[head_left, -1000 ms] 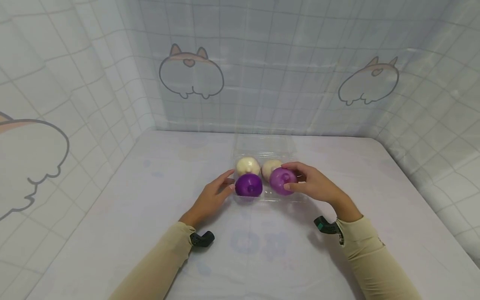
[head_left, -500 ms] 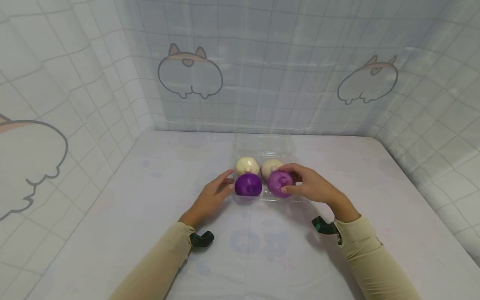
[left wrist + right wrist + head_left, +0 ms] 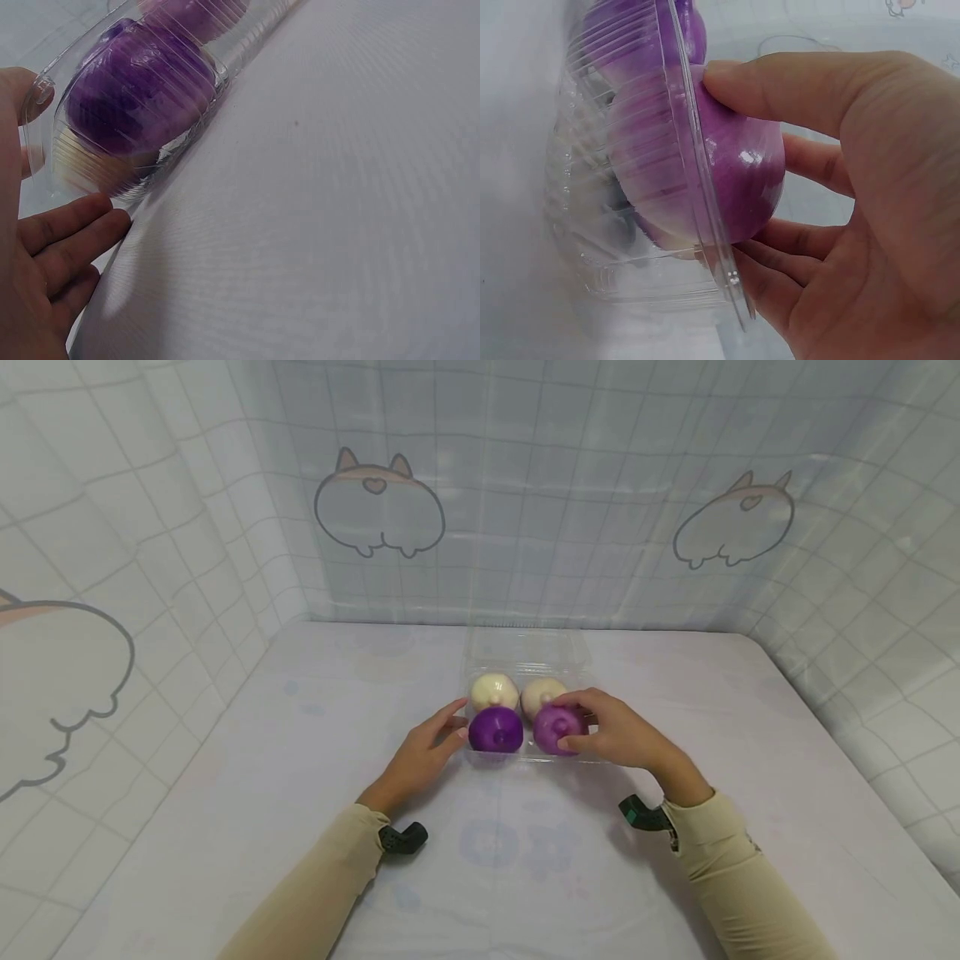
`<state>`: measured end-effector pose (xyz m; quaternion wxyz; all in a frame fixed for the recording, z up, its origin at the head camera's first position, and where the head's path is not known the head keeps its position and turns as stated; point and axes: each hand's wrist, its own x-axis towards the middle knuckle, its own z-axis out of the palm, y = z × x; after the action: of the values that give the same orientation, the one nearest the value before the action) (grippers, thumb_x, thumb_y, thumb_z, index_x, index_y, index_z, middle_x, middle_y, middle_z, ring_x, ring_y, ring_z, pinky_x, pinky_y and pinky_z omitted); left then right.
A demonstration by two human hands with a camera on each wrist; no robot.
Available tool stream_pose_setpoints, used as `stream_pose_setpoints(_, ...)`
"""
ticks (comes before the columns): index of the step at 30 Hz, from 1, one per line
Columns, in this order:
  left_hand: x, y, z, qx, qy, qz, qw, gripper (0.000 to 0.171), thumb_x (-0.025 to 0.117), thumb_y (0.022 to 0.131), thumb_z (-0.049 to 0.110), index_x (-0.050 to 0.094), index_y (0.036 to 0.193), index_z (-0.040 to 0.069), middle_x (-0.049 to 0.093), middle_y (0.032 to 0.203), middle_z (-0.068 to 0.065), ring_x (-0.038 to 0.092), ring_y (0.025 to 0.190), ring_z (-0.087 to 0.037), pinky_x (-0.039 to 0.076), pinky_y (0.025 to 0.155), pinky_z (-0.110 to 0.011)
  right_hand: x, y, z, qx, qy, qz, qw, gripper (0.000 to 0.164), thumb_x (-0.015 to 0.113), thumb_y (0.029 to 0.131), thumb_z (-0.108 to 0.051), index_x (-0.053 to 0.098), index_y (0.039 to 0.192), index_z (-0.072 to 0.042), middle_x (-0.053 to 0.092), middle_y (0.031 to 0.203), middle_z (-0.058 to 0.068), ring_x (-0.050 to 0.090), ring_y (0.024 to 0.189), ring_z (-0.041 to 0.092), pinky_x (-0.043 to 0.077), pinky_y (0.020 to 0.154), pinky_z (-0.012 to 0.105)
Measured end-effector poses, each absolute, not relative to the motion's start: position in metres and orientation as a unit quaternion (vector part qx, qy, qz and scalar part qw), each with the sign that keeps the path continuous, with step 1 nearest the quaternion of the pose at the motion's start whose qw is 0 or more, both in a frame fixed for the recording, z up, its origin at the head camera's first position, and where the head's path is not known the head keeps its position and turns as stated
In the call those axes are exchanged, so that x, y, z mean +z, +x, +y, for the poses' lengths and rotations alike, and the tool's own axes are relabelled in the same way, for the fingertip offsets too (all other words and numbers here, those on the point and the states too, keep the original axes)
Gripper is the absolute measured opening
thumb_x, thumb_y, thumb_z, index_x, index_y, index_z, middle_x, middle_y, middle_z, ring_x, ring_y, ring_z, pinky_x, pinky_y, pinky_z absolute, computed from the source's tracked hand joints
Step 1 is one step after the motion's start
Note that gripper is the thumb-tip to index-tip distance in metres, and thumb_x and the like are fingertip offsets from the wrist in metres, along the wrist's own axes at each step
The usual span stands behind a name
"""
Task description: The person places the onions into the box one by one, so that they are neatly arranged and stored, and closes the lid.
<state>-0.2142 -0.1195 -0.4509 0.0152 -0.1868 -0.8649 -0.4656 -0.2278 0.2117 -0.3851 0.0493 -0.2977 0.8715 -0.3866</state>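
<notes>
A clear plastic clamshell box (image 3: 542, 758) with its lid swung back stands on the table. Two cream-white onions (image 3: 494, 691) occupy its back half, and a dark purple onion (image 3: 496, 730) sits front left. My right hand (image 3: 622, 732) grips a lighter purple onion (image 3: 553, 727) low in the front right of the box, thumb in front and fingers behind. In the right wrist view, that onion (image 3: 742, 172) shows partly through the clear wall. My left hand (image 3: 422, 760) steadies the box's left side, its fingers (image 3: 71, 225) fairly straight against the corner.
The open lid (image 3: 528, 647) lies flat behind the box, toward the back wall. A pale cloth covers the table (image 3: 375, 693). Grid-patterned curtains (image 3: 555, 527) with animal drawings enclose the back and both sides. Dark wrist cameras (image 3: 403, 838) sit below both hands.
My right hand has moved slightly left and down, lowering the light purple onion into the front right of the box. The left hand has stayed in place at the box's side.
</notes>
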Motion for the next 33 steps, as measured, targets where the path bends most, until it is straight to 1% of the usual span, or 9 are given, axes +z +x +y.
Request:
stream_pose_setpoints(5,-0.452,-0.2145,-0.1202,-0.467,-0.188,-0.864,0.016,0.055,0.052,0.104,0.044,0.038,0.155,0.028,0.064,0.131,-0.006,0.052,0.131,-0.026,0.035,0.112,-0.053,-0.3847,-0.2272,0.2115,-0.372,-0.293,0.879,0.05,0.057,0.082,0.084,-0.017,0.06,0.137,-0.014,0.058,0.13,0.005,0.055,0.114,0.02,0.049,0.098,0.042)
stream_pose_setpoints(12,-0.4524,-0.2154,-0.1204,-0.469,-0.189,-0.863,0.014,0.055,0.051,0.104,0.045,0.038,0.155,0.028,0.063,0.132,-0.006,0.05,0.132,-0.027,0.033,0.113,-0.053,-0.3859,-0.2266,0.2114,-0.369,-0.304,0.877,0.05,0.06,0.081,0.085,-0.019,0.058,0.141,-0.013,0.058,0.134,0.006,0.055,0.118,0.022,0.049,0.1,0.043)
stream_pose_setpoints(18,-0.452,-0.2151,-0.12,-0.472,-0.184,-0.862,0.009,0.056,0.052,0.104,0.045,0.038,0.155,0.029,0.063,0.131,-0.006,0.05,0.132,-0.027,0.033,0.113,-0.054,-0.3868,-0.2266,0.2124,-0.362,-0.312,0.878,0.043,0.058,0.078,0.087,-0.019,0.059,0.141,-0.016,0.057,0.126,0.007,0.054,0.112,0.021,0.051,0.092,0.048)
stream_pose_setpoints(22,-0.4521,-0.2153,-0.1202,-0.473,-0.184,-0.861,0.008,0.056,0.052,0.104,0.044,0.038,0.155,0.029,0.063,0.131,-0.006,0.05,0.132,-0.027,0.032,0.113,-0.054,-0.3881,-0.2271,0.2129,-0.355,-0.317,0.879,0.028,0.056,0.076,0.088,-0.019,0.06,0.141,-0.015,0.058,0.119,0.007,0.053,0.106,0.02,0.052,0.087,0.05)
stream_pose_setpoints(28,-0.4522,-0.2154,-0.1203,-0.472,-0.188,-0.861,0.01,0.056,0.052,0.104,0.044,0.038,0.156,0.028,0.063,0.131,-0.006,0.05,0.133,-0.027,0.032,0.113,-0.054,-0.3889,-0.2274,0.2124,-0.356,-0.317,0.879,0.026,0.056,0.076,0.088,-0.021,0.06,0.141,-0.016,0.058,0.119,0.006,0.054,0.106,0.019,0.052,0.088,0.049)
stream_pose_setpoints(33,-0.452,-0.2149,-0.1207,-0.469,-0.188,-0.863,0.011,0.056,0.052,0.104,0.044,0.038,0.156,0.029,0.063,0.131,-0.005,0.05,0.132,-0.026,0.033,0.113,-0.053,-0.3896,-0.227,0.2109,-0.361,-0.314,0.878,0.03,0.058,0.078,0.087,-0.019,0.06,0.141,-0.018,0.06,0.119,0.005,0.056,0.108,0.019,0.053,0.09,0.048)
